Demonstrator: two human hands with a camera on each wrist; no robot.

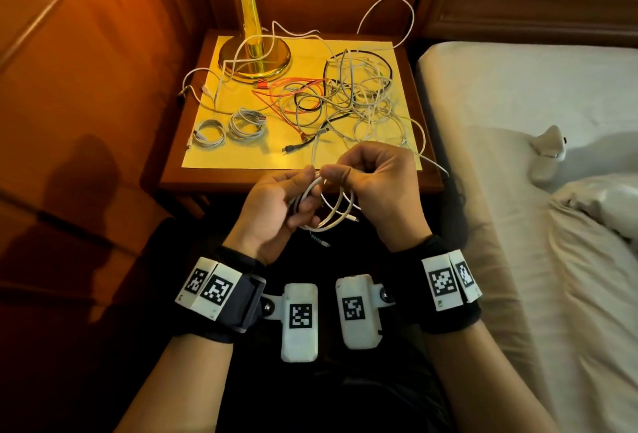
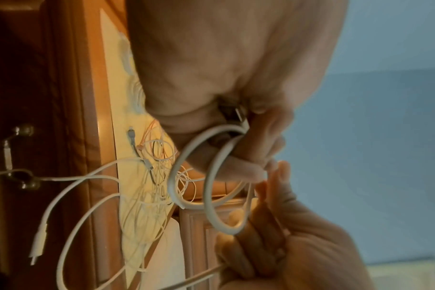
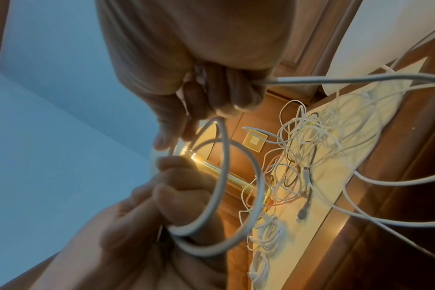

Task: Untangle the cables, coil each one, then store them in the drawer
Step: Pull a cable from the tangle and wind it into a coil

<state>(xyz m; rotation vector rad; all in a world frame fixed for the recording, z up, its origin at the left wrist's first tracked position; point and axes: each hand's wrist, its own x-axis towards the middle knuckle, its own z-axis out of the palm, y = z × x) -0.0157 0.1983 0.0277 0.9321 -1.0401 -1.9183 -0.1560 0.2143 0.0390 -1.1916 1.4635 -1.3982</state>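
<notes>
Both hands meet just in front of the near edge of the nightstand [image 1: 407, 52], working one white cable [image 1: 340, 203]. The left hand [image 1: 276, 206] lies palm up, its fingers curled round the loops of the cable, so the coil hangs between the two palms. The right hand [image 1: 376, 184] sits to the right of it and slightly higher, palm toward the person, thumb and forefinger pinching the cable at the top of the coil, right against the left fingertips.

The coil stands roughly on edge, two loops side by side, its round face turned toward the right palm. In the right wrist view the loops [image 3: 236, 196] pass round the left fingers [image 3: 184, 194], and a straight run of the same cable leaves the right fist toward the nightstand. One plug end [image 1: 352, 218] sticks out rightward below the right thumb.

Beyond the hands, on the yellow mat [image 1: 241, 153], lies the tangle of cables [image 1: 348, 94], white, grey, orange and black, spread ahead and to the right. Ahead and left of the left hand two finished coils [image 1: 228, 128] rest side by side. Farther off stands a brass lamp [image 1: 253, 52]. To the right of the right hand is a bed [image 1: 535, 94]. Both wrists carry black bands with printed markers.
</notes>
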